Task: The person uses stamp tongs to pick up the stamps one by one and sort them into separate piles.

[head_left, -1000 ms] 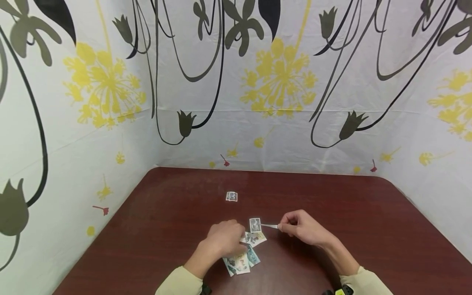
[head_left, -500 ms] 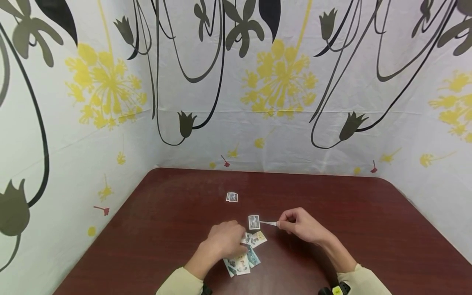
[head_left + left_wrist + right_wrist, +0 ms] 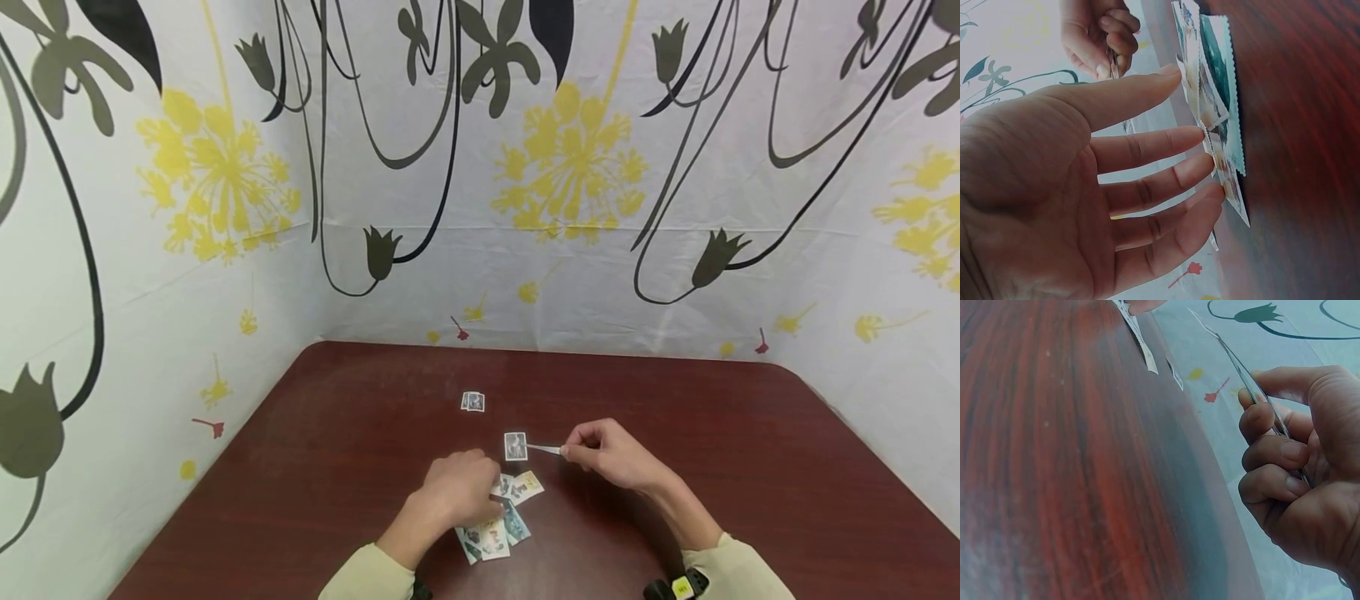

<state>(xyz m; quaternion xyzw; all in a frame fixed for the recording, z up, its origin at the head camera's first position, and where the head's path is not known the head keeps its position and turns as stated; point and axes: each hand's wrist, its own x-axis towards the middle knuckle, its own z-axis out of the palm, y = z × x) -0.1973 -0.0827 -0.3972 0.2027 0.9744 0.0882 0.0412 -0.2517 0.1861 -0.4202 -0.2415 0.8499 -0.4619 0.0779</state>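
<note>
My right hand (image 3: 613, 454) grips a pair of tweezers (image 3: 1238, 367), fingers curled round them in the right wrist view. At the tips is a grey postage stamp (image 3: 516, 447) with a white border; whether it touches the table I cannot tell. My left hand (image 3: 459, 490) is over a loose spread of stamps (image 3: 495, 540). In the left wrist view its fingers (image 3: 1160, 178) are nearly straight, fingertips at the stamps, several of which overlap and show perforated edges. A yellowish stamp (image 3: 527, 487) lies just right of that hand, which hides part of the spread.
Farther back on the dark red-brown table (image 3: 375, 392) lie overlapping grey stamps (image 3: 473, 402). A white cloth wall (image 3: 480, 275) with flower prints stands behind the table and along its sides.
The right hand, tweezers and grey stamp have shifted slightly away from me and to the left, off the stamps nearby. The left hand stays nearly still.
</note>
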